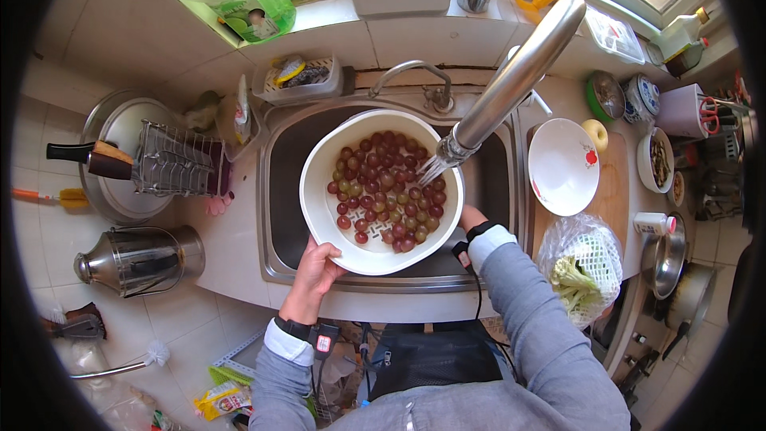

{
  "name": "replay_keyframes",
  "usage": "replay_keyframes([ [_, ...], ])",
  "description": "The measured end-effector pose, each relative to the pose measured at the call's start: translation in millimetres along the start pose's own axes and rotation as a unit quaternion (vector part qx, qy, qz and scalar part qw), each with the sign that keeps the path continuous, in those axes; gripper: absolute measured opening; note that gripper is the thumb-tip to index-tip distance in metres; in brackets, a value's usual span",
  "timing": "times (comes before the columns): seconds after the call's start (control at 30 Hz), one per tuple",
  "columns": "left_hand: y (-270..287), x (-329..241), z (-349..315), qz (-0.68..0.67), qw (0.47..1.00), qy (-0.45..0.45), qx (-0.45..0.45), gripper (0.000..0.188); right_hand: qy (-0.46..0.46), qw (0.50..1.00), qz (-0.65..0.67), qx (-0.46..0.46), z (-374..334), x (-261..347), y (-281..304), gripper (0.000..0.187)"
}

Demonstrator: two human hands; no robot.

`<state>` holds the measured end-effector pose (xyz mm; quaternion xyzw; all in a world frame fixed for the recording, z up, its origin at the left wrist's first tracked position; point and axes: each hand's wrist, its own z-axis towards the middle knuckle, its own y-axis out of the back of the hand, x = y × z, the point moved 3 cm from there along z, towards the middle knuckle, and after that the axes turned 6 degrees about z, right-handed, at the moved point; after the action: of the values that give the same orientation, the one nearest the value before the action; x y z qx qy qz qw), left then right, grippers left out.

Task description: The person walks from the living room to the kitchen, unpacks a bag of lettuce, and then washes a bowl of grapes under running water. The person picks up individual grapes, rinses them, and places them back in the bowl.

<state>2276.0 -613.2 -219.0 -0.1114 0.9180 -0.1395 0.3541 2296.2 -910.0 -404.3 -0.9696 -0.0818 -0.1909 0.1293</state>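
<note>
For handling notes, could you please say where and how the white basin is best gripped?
The white basin is wide, open, so probably its rim, two-handed, left and right, coming from the near side: grapes fill its middle and the thick faucet overhangs its far right.

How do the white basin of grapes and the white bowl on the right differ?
The basin looks wider; the bowl looks smaller. The basin contains grapes; the bowl shows a red motif inside. The left hand holds the basin over the sink; the bowl rests on a wooden board. Both are white, open-topped vessels.
</note>
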Motion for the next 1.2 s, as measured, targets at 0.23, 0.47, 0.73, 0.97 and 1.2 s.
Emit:
replay_keyframes([
  [0.23,-8.5,-1.8,23.1,0.043,0.999,0.026,0.015,0.071,0.096,0.968,0.148,-0.176,-98.9,22.6,12.0,0.047],
  [0.47,-21.9,20.4,68.4,0.075,0.99,0.099,0.059,0.068,0.227,0.934,0.11,-0.251,-181.9,16.9,-0.9,0.04],
  [0.73,-37.2,57.6,108.6,0.126,0.974,0.161,0.096,0.071,0.229,0.946,0.129,-0.19,-222.8,-9.8,-12.1,0.034],
  [0.97,-27.3,76.7,135.9,0.167,0.962,0.188,0.105,0.07,0.223,0.952,0.133,-0.164,-236.8,-19.1,-17.0,0.033],
  [1.2,-15.3,96.1,155.3,0.157,0.957,0.193,0.152,0.078,0.213,0.957,0.136,-0.144,-236.7,-16.1,-27.0,0.033],
])
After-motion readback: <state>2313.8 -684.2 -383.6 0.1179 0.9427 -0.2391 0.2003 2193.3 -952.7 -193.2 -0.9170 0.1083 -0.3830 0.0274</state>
